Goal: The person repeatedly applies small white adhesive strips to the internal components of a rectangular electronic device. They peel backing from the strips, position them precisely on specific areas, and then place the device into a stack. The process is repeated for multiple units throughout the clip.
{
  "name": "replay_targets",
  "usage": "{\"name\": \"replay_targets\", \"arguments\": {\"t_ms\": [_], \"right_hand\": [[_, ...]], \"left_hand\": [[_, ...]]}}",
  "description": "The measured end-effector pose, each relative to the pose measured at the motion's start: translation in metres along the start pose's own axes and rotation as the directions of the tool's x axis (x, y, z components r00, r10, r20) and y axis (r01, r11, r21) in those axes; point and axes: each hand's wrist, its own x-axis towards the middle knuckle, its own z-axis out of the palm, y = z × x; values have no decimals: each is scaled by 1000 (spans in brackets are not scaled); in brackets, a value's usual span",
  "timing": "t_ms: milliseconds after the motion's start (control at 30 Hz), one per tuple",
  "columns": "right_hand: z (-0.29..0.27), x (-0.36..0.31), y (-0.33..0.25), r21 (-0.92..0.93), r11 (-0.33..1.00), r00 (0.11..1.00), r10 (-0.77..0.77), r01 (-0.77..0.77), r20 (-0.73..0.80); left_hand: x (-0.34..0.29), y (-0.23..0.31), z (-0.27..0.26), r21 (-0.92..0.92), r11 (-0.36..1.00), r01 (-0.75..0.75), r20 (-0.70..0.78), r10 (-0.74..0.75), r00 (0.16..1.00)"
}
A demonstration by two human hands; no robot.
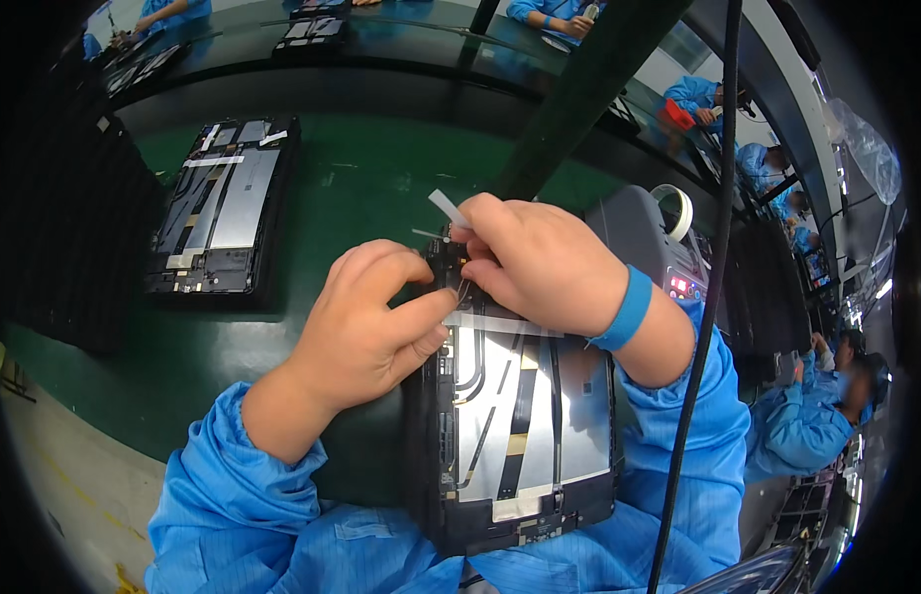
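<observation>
An opened tablet [579, 416] with bare silver battery cells and black flex cables lies close to my body, on what looks like a stack of similar units. At its upper left part both hands meet. A short white tape strip [446, 208] sticks out from the fingers of my right hand [540, 262], whose other fingertips bend down to the board. My left hand [366, 322] rests at the tablet's left edge with its fingers curled, index tip beside a thin wire [464, 290]. Whatever its fingers pinch is hidden.
Another stack of opened tablets [228, 208] stands at the left on the green table [352, 158]. Beyond it rises a tall dark stack [69, 218]. A grey machine [634, 233] with a tape roll [678, 210] is at right. A black cable [723, 198] hangs in front. Co-workers sit around.
</observation>
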Motion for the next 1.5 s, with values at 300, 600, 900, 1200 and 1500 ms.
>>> {"name": "replay_targets", "arguments": {"t_ms": [300,600,900,1200,1500], "right_hand": [[-5,1,-14,246,848,882,442,-470,160],[-35,8,19,318,918,915,100,-237,391],[-34,30,18,132,967,816,105,-216,569],[-29,31,19,99,979,847,99,-176,522],[-24,25,18,158,956,887,158,-247,433]], "left_hand": [[-4,-6,12,-124,987,102,-7,-104,995],[-4,-3,10,-94,984,152,28,-150,988],[-4,-5,10,-119,979,164,29,-162,986],[-4,-6,12,-135,977,167,25,-165,986],[-4,-6,9,-38,993,107,8,-107,994]]}}
